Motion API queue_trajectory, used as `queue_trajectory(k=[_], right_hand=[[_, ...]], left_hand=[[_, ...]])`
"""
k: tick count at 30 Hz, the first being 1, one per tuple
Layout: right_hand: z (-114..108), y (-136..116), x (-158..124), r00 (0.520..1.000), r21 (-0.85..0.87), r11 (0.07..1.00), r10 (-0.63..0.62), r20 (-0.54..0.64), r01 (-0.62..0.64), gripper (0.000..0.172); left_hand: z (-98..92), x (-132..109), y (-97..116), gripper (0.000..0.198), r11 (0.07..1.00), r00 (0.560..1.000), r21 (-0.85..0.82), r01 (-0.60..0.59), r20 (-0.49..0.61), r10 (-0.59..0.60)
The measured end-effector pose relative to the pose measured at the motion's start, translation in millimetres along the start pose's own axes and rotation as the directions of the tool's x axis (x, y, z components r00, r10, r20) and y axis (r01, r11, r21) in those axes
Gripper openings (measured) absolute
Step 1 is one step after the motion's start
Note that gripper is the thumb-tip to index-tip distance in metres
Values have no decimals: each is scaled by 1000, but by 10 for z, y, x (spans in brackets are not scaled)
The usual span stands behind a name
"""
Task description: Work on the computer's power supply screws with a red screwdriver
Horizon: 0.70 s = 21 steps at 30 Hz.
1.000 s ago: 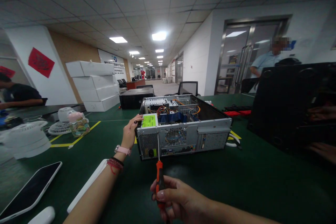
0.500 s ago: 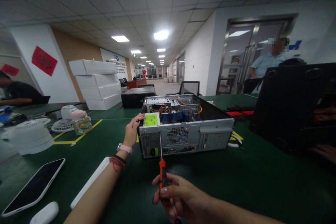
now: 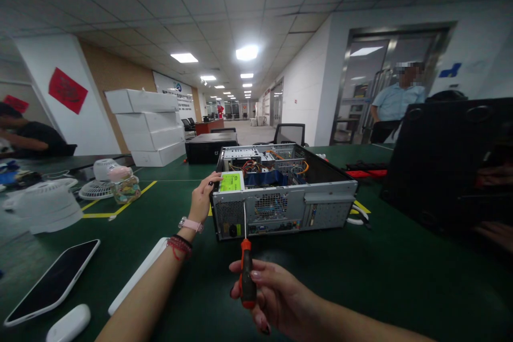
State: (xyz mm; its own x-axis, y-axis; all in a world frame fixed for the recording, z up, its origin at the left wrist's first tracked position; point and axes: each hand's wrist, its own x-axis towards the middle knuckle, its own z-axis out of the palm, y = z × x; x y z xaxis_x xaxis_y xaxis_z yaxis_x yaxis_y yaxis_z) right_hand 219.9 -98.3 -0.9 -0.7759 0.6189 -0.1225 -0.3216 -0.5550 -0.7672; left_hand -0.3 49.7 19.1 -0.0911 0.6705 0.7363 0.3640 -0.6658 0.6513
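Note:
An opened computer case lies on the green table with its back panel towards me; cables and boards show inside. At its near left corner sits the power supply with a bright green label. My left hand grips that corner, fingers over the top edge and the thumb side partly hidden. My right hand is closed around the orange and black handle of a screwdriver. Its thin shaft points away from me, and the tip meets the back panel just right of the power supply's grille.
A phone, a white earbud case and a long white object lie at the left. Behind them are white fans and a jar. A large black case stands right, with another person's hands beside it.
The screwdriver handle has turned a little and shifted slightly left and up with my right hand. My left hand stays on the case corner. The person by the door moved left.

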Motion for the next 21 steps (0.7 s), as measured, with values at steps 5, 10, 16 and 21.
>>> queue_trajectory(k=[5, 10, 16, 21], right_hand=[[16, 14, 4, 997, -15, 1000, 17, -75, -18, 41], [15, -4, -14, 994, -43, 999, 21, -109, -26, 40], [35, -6, -6, 988, -71, 997, 5, -156, -17, 44], [21, 19, -3, 991, -131, 991, -12, -136, -6, 43]], left_hand=[[-5, 4, 6, 37, 1000, 1000, -10, -1, 4, 1], [-1, 2, 14, 37, 1000, 1000, 0, -8, -2, 8], [-5, -4, 63, 39, 1000, 1000, 19, -10, 4, 10], [-5, -5, 79, 38, 1000, 1000, 27, -3, 5, 3]])
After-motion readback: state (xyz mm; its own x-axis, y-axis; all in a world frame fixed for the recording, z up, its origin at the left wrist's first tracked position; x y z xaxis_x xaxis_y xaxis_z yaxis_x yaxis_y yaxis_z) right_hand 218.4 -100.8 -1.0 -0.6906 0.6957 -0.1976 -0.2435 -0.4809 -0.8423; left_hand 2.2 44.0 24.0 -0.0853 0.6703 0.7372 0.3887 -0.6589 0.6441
